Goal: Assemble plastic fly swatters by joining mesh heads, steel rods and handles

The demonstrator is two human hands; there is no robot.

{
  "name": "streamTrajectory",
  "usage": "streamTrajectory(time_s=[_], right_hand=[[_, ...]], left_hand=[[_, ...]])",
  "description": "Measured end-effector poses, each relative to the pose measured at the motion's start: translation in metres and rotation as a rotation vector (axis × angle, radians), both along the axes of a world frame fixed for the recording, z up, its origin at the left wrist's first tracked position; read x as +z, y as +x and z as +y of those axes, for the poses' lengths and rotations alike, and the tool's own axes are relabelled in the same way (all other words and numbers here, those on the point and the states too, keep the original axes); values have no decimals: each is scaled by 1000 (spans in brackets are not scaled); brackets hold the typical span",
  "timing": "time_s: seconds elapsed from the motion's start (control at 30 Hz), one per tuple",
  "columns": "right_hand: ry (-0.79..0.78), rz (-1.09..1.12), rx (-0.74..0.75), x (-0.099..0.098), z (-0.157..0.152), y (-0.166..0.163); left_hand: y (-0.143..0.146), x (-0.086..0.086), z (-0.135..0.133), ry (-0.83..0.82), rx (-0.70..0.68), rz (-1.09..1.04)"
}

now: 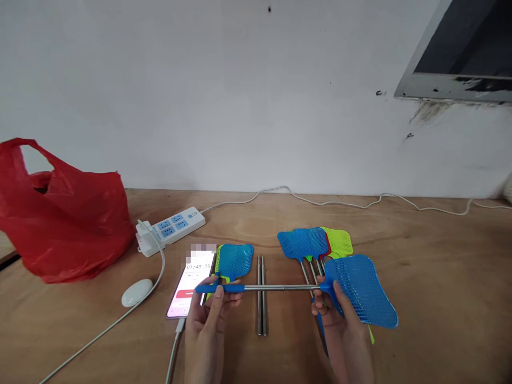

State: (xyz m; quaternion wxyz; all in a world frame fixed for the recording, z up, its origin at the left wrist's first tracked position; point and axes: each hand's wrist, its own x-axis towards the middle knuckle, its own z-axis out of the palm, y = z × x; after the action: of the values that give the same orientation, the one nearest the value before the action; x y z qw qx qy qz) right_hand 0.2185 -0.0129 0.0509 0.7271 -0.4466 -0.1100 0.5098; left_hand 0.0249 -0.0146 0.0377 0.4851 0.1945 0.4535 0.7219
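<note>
I hold a blue fly swatter (362, 290) level over the wooden table (440, 298). My left hand (210, 325) is closed on its blue handle grip at the left end. My right hand (344, 325) pinches the neck where the telescopic metal rod meets the blue mesh head. Two bare metal rods (261, 298) lie side by side on the table under the held rod. A loose blue swatter head (235, 261) over a green one lies to the left. A pile of assembled swatters (316, 242), blue, red and green, lies behind my right hand.
A phone (191, 285) showing a timer lies beside my left hand, its cable running off the front edge. A white power strip (170, 229), a white mouse-like object (136, 292) and a red plastic bag (64, 213) sit to the left. A white cable (340, 202) runs along the wall.
</note>
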Motion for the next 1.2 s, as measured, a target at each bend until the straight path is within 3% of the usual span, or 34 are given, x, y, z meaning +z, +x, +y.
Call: streamTrajectory(time_s=[0.17,0.33,0.5,0.73,0.9,1.03,1.2], right_hand=[[8,-44,-29,-2,1,10],[23,-62,-6,-3,1,19],[34,-79,3,0,1,23],[76,-140,50,0,-4,1],[102,-178,127,-6,-8,-4],[97,-218,123,0,-6,-2],[91,-166,190,8,7,2]], left_hand=[[-16,-5,1,19,-96,181],[-16,0,1,-63,-244,365],[-14,-3,0,-77,-155,454],[2,-1,-5,-52,-117,364],[7,-1,-7,-51,-149,365],[4,-6,-12,-61,-165,394],[5,-2,-14,-68,-268,568]])
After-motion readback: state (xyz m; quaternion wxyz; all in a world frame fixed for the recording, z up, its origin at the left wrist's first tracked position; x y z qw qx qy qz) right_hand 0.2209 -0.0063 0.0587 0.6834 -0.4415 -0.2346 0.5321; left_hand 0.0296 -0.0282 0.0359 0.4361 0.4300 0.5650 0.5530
